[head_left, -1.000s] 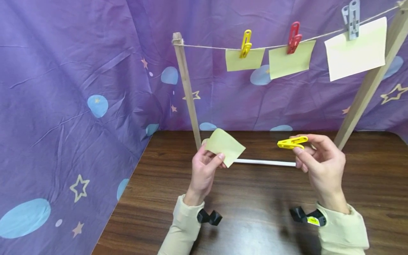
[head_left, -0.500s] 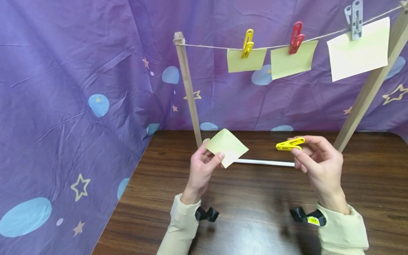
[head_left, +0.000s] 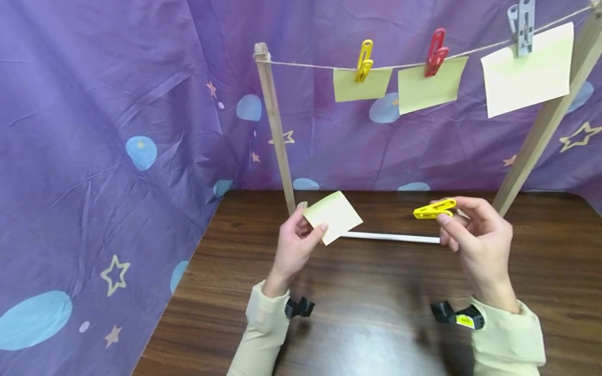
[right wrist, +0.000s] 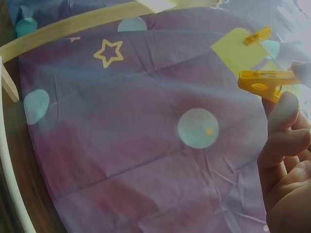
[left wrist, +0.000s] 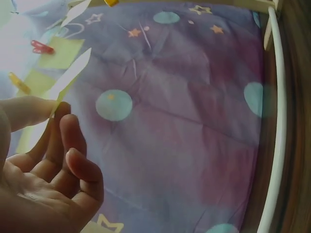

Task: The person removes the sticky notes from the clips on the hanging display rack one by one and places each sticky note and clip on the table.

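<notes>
Between thumb and fingers, my left hand [head_left: 294, 245] pinches a pale yellow sticky note [head_left: 335, 215] by its lower left edge. In the left wrist view that note [left wrist: 73, 73] appears nearly edge-on. My right hand [head_left: 484, 240] holds a yellow clothespin [head_left: 433, 209] by its handle ends, its nose pointing left toward the note. The right wrist view shows the clothespin [right wrist: 265, 82] at the fingertips. Note and clothespin are apart, both in the air over the table. Behind them a string [head_left: 305, 65] carries hanging notes.
On the string, a yellow clothespin [head_left: 364, 61] and a red one [head_left: 436, 52] clip yellow notes; a grey one [head_left: 523, 26] clips a larger pale sheet [head_left: 529, 75]. Wooden posts [head_left: 275, 125] hold the string. A white rod [head_left: 390, 237] runs low between them above the brown table [head_left: 367, 313].
The sticky note in my left hand has tilted a little and my left wrist has shifted slightly left. My right hand, with the clothespin, has moved slightly right. Both grips stay the same.
</notes>
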A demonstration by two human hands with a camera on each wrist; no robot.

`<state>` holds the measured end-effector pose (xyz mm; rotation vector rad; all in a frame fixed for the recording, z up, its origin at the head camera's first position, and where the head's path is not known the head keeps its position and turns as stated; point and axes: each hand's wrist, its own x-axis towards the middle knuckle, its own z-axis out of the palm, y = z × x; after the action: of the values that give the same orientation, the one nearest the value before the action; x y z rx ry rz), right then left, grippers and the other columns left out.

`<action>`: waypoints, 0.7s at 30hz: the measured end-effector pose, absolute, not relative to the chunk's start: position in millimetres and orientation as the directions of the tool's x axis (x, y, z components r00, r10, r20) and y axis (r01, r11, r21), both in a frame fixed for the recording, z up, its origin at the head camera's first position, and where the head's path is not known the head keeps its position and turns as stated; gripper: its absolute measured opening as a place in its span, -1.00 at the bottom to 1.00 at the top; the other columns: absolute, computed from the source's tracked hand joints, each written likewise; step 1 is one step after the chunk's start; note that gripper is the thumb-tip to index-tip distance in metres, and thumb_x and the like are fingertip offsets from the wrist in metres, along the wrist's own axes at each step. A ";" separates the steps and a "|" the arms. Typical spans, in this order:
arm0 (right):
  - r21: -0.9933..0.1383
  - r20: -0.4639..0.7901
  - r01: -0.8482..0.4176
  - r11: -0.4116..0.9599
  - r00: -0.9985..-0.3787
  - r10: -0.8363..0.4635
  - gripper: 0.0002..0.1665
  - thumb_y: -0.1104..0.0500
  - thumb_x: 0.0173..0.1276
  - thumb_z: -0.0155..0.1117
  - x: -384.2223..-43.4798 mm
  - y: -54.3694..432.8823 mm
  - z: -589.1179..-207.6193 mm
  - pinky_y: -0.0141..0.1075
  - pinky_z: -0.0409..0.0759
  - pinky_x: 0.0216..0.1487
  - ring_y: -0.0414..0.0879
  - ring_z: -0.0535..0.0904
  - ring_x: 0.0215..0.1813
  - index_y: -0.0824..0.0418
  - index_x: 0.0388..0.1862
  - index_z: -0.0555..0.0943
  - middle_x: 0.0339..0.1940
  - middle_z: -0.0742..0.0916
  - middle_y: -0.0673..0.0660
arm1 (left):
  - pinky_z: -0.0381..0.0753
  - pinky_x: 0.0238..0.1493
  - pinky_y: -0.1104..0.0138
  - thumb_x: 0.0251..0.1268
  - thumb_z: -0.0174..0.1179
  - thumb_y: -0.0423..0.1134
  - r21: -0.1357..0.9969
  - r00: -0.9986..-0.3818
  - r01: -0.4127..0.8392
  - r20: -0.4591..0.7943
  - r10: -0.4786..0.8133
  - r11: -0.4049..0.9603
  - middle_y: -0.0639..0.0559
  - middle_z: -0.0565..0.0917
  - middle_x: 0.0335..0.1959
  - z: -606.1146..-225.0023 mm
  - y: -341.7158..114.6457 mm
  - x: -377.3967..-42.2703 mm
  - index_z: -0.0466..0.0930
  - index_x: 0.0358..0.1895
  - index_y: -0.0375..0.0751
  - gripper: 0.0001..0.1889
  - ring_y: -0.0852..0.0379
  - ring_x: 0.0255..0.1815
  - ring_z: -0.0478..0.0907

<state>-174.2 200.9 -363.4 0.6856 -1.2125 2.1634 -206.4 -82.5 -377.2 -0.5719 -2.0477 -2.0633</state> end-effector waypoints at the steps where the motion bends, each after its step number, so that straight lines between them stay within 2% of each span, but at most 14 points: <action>1: -0.586 0.665 -0.684 -0.435 -0.712 0.224 -0.63 0.81 0.09 -0.07 -174.2 202.3 -363.4 -0.37 0.25 -0.72 -0.08 0.44 -0.72 0.70 -0.12 0.47 -0.23 0.75 0.38 | 0.61 -0.45 0.42 0.19 0.20 -0.51 0.920 -0.909 0.391 0.388 0.149 -0.014 -0.52 0.65 -0.20 -378.4 -83.2 -207.8 0.46 0.05 -0.52 -0.66 0.30 -0.46 0.58; 6: -0.581 0.653 -0.685 -0.440 -0.715 0.251 -0.67 0.79 0.11 -0.05 -172.8 209.1 -362.8 -0.38 0.29 -0.72 -0.08 0.42 -0.73 0.72 -0.12 0.45 -0.26 0.75 0.37 | 0.53 -0.51 0.47 0.21 0.19 -0.50 0.919 -0.907 0.387 0.364 0.210 0.076 -0.47 0.67 -0.21 -384.3 -87.9 -213.8 0.44 0.08 -0.45 -0.64 0.29 -0.53 0.51; 10: -0.570 0.643 -0.684 -0.455 -0.716 0.271 -0.68 0.78 0.13 -0.04 -171.4 214.0 -361.9 -0.39 0.29 -0.72 -0.07 0.41 -0.73 0.73 -0.11 0.44 -0.28 0.75 0.37 | 0.47 -0.54 0.49 0.20 0.19 -0.50 0.901 -0.905 0.389 0.334 0.263 0.194 -0.39 0.69 -0.20 -389.6 -92.3 -217.5 0.42 0.15 -0.39 -0.58 0.06 -0.54 0.55; 13: -0.560 0.635 -0.680 -0.473 -0.719 0.282 -0.67 0.80 0.12 -0.07 -170.4 216.7 -362.1 -0.40 0.27 -0.73 -0.07 0.43 -0.72 0.73 -0.11 0.44 -0.28 0.74 0.39 | 0.49 -0.50 0.48 0.21 0.19 -0.49 0.874 -0.899 0.383 0.278 0.339 0.298 -0.32 0.71 -0.23 -394.5 -95.8 -219.6 0.40 0.18 -0.34 -0.56 -0.08 -0.48 0.59; 17: -0.551 0.621 -0.680 -0.484 -0.722 0.306 -0.66 0.81 0.11 -0.08 -170.0 219.2 -362.6 -0.40 0.32 -0.73 -0.06 0.43 -0.73 0.74 -0.13 0.45 -0.31 0.74 0.39 | 0.50 -0.45 0.46 0.24 0.19 -0.45 0.818 -0.878 0.386 0.184 0.442 0.427 -0.20 0.70 -0.36 -399.6 -100.2 -222.6 0.39 0.20 -0.30 -0.56 0.12 -0.48 0.56; 21: -0.550 0.624 -0.701 -0.454 -0.706 0.335 -0.67 0.81 0.09 -0.05 -171.7 224.7 -363.0 -0.41 0.34 -0.72 -0.07 0.45 -0.74 0.75 -0.14 0.45 -0.38 0.74 0.34 | 0.47 -0.45 0.47 0.24 0.19 -0.43 0.774 -0.863 0.402 0.141 0.485 0.489 -0.15 0.67 -0.45 -406.0 -102.7 -227.4 0.39 0.20 -0.31 -0.56 0.26 -0.50 0.48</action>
<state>-171.7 224.7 -363.0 0.5783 -1.1007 2.1713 -227.4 -102.7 -406.0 -0.8343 -2.7922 -1.4102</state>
